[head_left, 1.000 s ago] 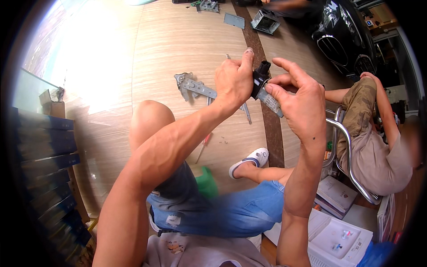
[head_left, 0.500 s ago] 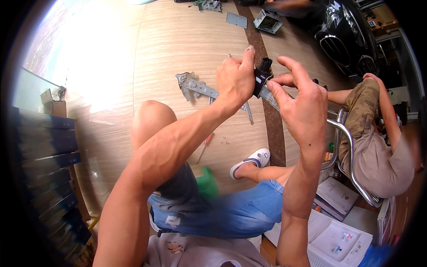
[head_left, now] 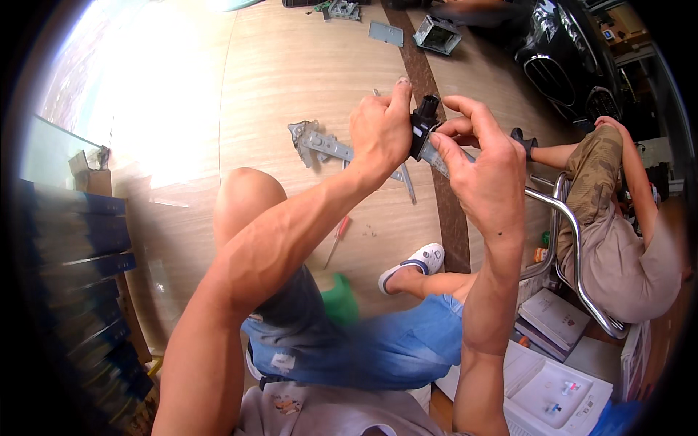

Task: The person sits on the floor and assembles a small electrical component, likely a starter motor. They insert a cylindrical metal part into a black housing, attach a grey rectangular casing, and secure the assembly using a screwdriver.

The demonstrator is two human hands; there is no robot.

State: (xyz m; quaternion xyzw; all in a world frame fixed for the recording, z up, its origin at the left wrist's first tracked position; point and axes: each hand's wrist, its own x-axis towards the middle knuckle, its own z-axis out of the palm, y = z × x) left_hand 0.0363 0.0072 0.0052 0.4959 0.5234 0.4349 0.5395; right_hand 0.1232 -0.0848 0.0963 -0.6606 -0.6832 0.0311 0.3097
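Note:
Before me I hold a small electric motor with a black plastic housing, a connector on top and a silvery metal body. My left hand is closed around the left side of the black housing, thumb pointing away from me. My right hand has thumb and fingertips pinched at the seam between housing and metal body; whether a tiny part sits between them is hidden. Below, partly behind my left hand, a metal window regulator lies on the floor. Nearer to me are a red-handled screwdriver and several small screws.
Blue boxes are stacked at the left. A metal-framed chair and a seated person are at the right, above books and a white tray. Farther off lie a grey plate and an open metal box.
Both hands and the motor have shifted slightly left. The right hand's fingers have moved a little, still pinched at the same seam. The things on the floor lie as before.

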